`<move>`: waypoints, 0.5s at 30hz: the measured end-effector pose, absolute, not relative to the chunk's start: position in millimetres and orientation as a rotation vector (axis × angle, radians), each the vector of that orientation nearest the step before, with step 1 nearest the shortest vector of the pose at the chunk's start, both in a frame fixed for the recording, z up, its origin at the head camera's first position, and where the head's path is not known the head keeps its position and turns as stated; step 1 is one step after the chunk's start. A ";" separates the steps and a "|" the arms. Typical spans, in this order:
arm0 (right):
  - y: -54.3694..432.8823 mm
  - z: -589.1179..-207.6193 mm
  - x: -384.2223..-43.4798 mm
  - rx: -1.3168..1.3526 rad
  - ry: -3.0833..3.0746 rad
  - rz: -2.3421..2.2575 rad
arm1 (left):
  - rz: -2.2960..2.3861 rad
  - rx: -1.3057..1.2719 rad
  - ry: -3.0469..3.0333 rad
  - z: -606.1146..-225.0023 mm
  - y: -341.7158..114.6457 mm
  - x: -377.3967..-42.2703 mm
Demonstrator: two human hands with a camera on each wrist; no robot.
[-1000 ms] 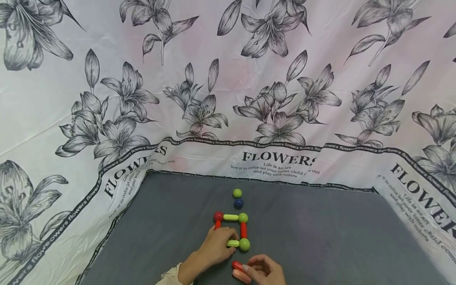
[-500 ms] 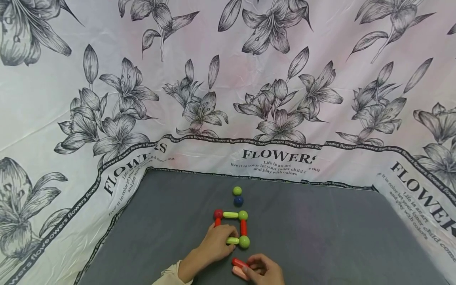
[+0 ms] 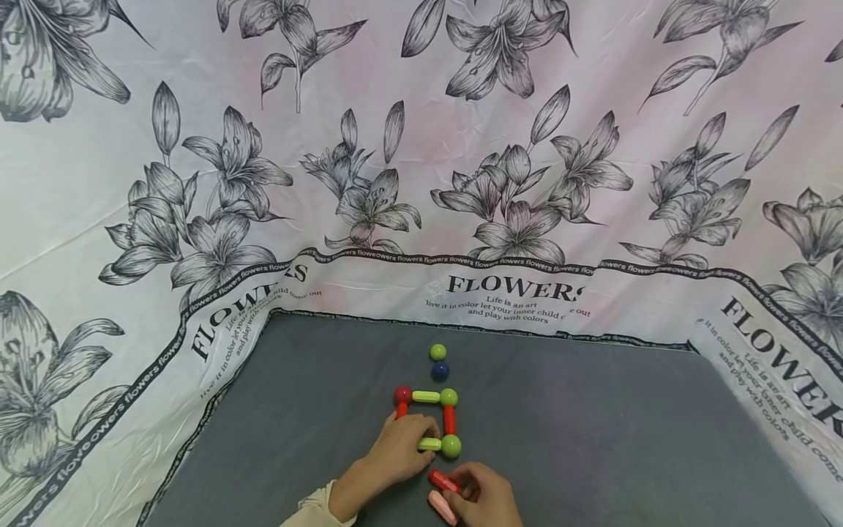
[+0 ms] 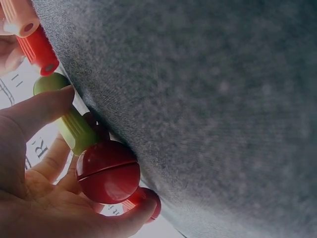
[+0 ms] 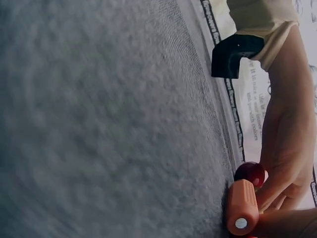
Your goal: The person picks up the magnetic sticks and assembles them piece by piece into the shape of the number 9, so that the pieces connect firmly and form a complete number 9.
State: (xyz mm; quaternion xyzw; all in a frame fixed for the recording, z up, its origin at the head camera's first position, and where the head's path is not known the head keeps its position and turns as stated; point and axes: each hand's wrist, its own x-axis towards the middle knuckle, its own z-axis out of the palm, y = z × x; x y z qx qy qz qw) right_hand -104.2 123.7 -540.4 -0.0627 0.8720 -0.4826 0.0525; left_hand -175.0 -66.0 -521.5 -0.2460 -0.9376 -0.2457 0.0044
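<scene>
A square of magnetic rods and balls lies on the dark table, with a red ball [image 3: 403,395], two green balls and yellow-green and red rods in the head view. My left hand [image 3: 395,448] covers its near-left corner. In the left wrist view the fingers and thumb hold the yellow-green rod [image 4: 78,130] beside a red ball [image 4: 109,172]. My right hand [image 3: 486,494] grips the right end of a red rod [image 3: 444,480], just in front of the square. A pink rod [image 3: 441,507] lies near the thumb. Parts of both rods are hidden by the fingers.
Behind the square stand a loose green ball [image 3: 437,353] and a blue ball [image 3: 440,372], side by side. A white flower-printed cloth [image 3: 369,293] rises around the back and sides of the grey-black table [image 3: 593,424].
The red and pink rods, side by side earlier, now lie apart at an angle. My right hand has shifted slightly left and forward. The left hand stays at the square's corner.
</scene>
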 end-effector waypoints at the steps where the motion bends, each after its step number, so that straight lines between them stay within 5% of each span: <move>1: 123.6 -539.9 -104.7 -0.209 2.663 -1.458 | -0.772 -0.772 -2.937 -521.4 -65.8 -175.3; 15: 127.9 -536.9 -104.3 0.183 2.814 -1.529 | -0.744 -0.750 -2.909 -522.8 -62.7 -174.4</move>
